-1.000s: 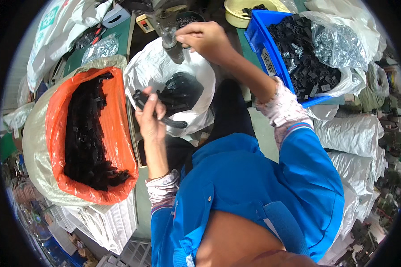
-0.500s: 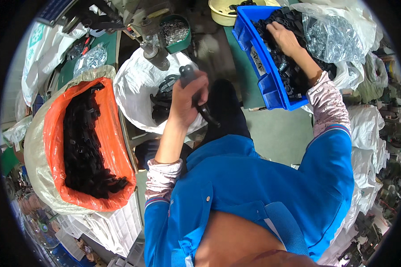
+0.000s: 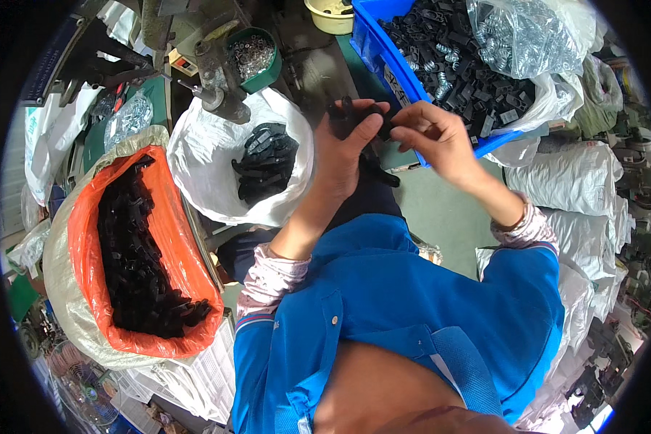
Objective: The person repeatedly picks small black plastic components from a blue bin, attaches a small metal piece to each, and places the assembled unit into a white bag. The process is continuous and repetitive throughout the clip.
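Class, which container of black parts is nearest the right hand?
The blue bin, just beyond the right hand; the white-lined container and orange-lined sack lie well left, the yellow basin farther ahead.

We see a pale grey-green floor (image 3: 445,210) beginning at the near edge of the right-hand green table (image 3: 360,72), white sacks (image 3: 568,177) piled past that edge, and a second green tabletop (image 3: 157,98) leftward, all in pale light.

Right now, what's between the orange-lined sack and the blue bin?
In the head view: the white bag of black parts, then the left hand holding a black piece, the right hand close by.
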### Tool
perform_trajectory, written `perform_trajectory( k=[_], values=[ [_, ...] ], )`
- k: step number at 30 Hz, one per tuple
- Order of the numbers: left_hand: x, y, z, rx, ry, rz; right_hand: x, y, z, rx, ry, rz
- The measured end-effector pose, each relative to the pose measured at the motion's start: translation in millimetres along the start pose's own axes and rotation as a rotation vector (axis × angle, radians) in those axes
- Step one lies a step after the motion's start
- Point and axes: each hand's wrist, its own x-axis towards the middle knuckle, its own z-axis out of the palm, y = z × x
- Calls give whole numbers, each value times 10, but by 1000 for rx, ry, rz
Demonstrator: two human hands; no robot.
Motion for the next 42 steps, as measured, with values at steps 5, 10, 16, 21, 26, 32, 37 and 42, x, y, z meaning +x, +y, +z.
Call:
perform_trajectory(
  k=[5,10,16,21,26,32,37,42],
  values=[
    [-36,200,-106,-46,4,-57,456,375,-952,-862,128,-172],
    [-52,126,-110,-70,-49,-64,535,541,-1013,-1301,-82,-5],
    [-11,98,-191,-14,-92,-67,493,553,-1014,-1387,-191,-101],
    [49,146,-93,50,-121,-105,479,445,-1108,-944,-67,-36],
    [378,74,93,312,-172,51,485,91,-1034,67,-47,290],
    [675,-29,338,558,-275,287,421,-55,-899,366,-147,316],
    [731,-87,423,517,-268,225,373,-58,-901,359,-110,268],
    [749,-105,569,468,-135,31,320,7,-905,90,-61,80]
  ],
)
